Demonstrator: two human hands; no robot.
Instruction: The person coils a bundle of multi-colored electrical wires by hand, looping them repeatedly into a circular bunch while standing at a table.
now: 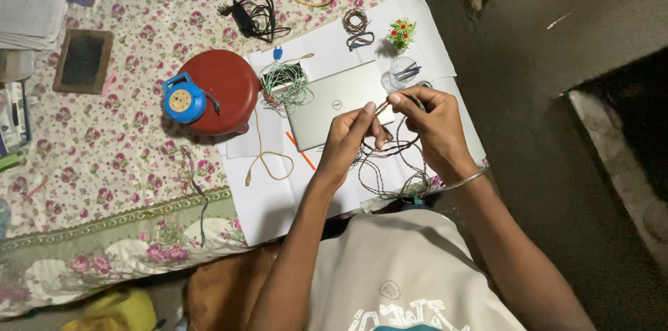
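My left hand (350,138) and my right hand (433,126) are raised close together over white paper sheets (268,199). Both pinch the same thin dark wire (390,164), whose loose loops hang below my hands onto the paper. The wire end between my fingertips shows a short bare stretch near the edge of a closed silver laptop (327,108). A thin bangle sits on my right wrist.
A red round stool (226,84) carries a blue cable reel (182,99). A tangle of green-white wire (285,84), a beige cable (268,160), small wire coils (356,25), a black adapter (254,14) and a small potted plant (401,32) lie on the floral sheet. Bare floor is right.
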